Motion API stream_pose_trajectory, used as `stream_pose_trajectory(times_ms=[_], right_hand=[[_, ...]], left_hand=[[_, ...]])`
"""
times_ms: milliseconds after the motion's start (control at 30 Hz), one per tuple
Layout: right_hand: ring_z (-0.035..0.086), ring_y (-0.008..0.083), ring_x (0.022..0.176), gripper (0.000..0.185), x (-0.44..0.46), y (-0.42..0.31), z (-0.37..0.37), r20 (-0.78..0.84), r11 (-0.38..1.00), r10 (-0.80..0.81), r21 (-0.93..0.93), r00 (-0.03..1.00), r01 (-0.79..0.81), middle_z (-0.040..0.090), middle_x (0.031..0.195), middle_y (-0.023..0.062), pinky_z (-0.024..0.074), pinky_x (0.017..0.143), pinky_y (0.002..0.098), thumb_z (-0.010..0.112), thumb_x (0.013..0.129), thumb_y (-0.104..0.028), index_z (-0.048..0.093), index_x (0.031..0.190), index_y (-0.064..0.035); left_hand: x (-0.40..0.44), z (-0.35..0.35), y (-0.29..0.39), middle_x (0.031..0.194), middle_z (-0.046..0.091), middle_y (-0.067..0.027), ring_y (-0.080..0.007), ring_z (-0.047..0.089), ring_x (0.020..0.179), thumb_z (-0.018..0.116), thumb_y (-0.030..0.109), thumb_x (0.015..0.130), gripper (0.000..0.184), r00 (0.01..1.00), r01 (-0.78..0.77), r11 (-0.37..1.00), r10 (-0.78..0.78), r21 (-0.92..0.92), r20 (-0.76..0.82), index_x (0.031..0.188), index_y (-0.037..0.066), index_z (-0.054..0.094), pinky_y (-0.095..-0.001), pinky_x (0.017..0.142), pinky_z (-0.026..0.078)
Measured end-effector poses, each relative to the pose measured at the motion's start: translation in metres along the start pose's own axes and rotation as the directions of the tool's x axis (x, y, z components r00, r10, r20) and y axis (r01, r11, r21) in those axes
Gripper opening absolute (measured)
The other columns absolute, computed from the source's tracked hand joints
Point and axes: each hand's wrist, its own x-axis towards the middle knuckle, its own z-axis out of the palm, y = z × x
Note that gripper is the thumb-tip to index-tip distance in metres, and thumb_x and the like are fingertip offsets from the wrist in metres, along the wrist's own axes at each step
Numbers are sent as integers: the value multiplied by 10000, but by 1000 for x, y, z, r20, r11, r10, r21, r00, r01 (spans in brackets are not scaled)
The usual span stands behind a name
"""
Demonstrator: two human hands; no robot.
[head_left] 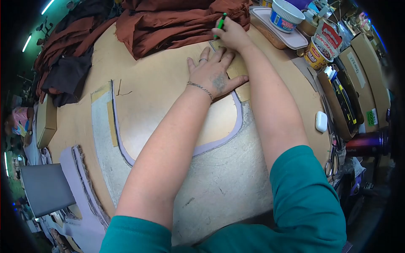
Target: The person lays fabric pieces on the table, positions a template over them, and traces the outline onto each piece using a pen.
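My left hand (217, 71) lies flat, fingers spread, on the upper right edge of a grey pattern board (228, 173) with a U-shaped opening. A strip of lilac fabric (215, 144) lines that opening's curve. Tan tape (240, 71) covers part of the board beside my thumb. Just beyond, my right hand (234, 36) grips a green pen (220, 26), which stands nearly upright near the board's far right end. Its lower tip is hard to make out against the rust-coloured cloth (177, 25) bunched behind.
Lilac cut pieces (84, 189) lie at the left. Along the right are an earbud case (321, 121), scissors (332, 162), a pen box (344, 99) and a tub (287, 17) on a lidded container. Dark cloth (74, 76) hangs at the far left, near another person (21, 120).
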Motion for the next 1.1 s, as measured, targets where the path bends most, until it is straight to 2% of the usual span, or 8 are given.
stream_pose_trajectory(times_ms=[100,167,267,500,633,867,1000,1100], right_hand=[[562,360,809,296,-7,23,-32,-251,973,101,-177,963,-148,580,845,209,442,722,421,574,746,-190,451,961,-28],[596,264,721,240,-13,48,-48,-164,960,187,238,969,-145,597,790,158,475,638,343,566,770,-151,456,938,-19],[574,105,728,140,-33,47,-58,-129,681,398,705,908,-198,597,816,55,460,578,208,538,821,-141,466,912,-64],[563,126,619,141,-27,15,-33,-48,671,163,738,985,-75,563,724,65,473,540,234,595,767,-67,461,793,-30],[543,92,694,160,-11,10,-6,89,873,-24,487,996,-23,563,745,31,442,642,227,597,778,-99,481,861,-27],[540,96,677,160,-4,10,-1,30,918,12,395,999,-22,564,728,32,433,620,237,588,778,-101,475,864,-26],[580,227,736,219,1,13,-4,0,972,14,233,1000,-13,595,776,115,439,693,325,615,739,-169,497,863,-32],[542,128,669,156,0,9,6,-35,986,-123,111,992,126,568,724,50,437,633,283,585,777,-114,472,845,-32]], left_hand=[[0,-6,2,1359,244,-51,-319,179,1254,439,712,635,833,996,8,999,-12,39,89,1277,193,329,-614,929,153],[0,-7,2,1358,245,-55,-320,176,1255,439,729,615,864,996,13,999,-17,41,92,1279,186,329,-612,929,152],[-1,-6,3,1357,248,-57,-322,174,1256,438,741,600,883,996,7,999,-11,45,88,1278,186,330,-611,929,152],[-1,-8,4,1353,254,-63,-331,173,1254,429,753,595,886,995,6,999,-11,48,96,1279,199,330,-614,921,159],[0,-8,3,1350,258,-69,-334,179,1251,427,757,593,881,995,-3,999,-2,55,96,1275,207,332,-616,915,167],[0,-5,2,1344,267,-69,-333,189,1246,439,750,590,879,998,-3,999,1,42,67,1277,214,324,-614,917,165],[0,-5,2,1346,265,-67,-330,192,1246,449,745,588,879,998,0,999,-3,45,69,1276,213,327,-613,917,167],[0,-2,1,1348,263,-64,-327,189,1248,452,747,584,883,1000,-10,1000,10,3,17,1272,205,339,-610,921,166]])
